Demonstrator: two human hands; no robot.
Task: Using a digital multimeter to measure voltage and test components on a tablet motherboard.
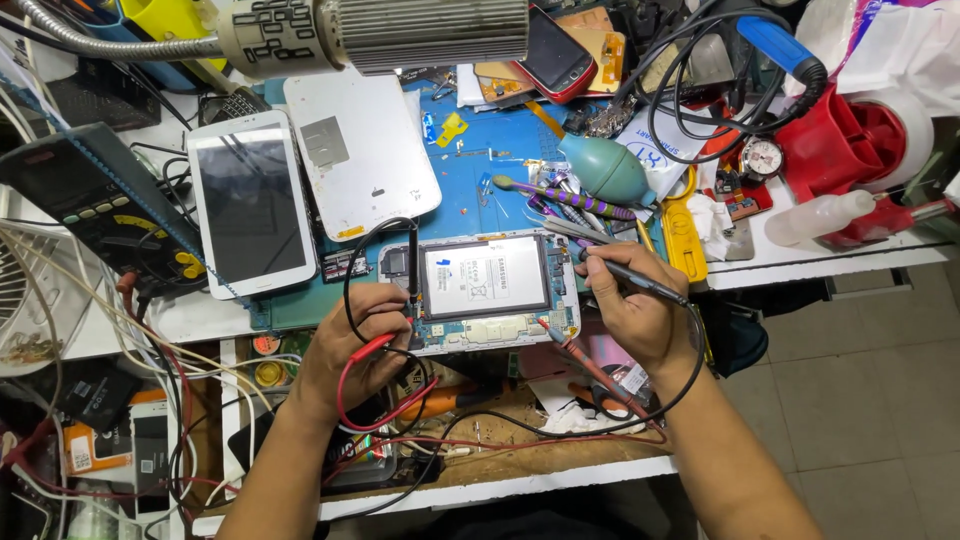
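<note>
two probes on the opened tablet [480, 292] already: left hand [358, 340] pinches the black probe [412, 270] at its left edge, right hand [632, 305] grips a tool [630, 277] at its right edge. back cover [360, 150] lies off behind it, so teardown's done, testing and reassembly left.

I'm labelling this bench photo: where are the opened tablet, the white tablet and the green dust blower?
opened tablet [483, 277], head view, on its pale battery.
white tablet [250, 205], head view, middle of its dark screen.
green dust blower [606, 168], head view, on its rubber bulb.
</note>
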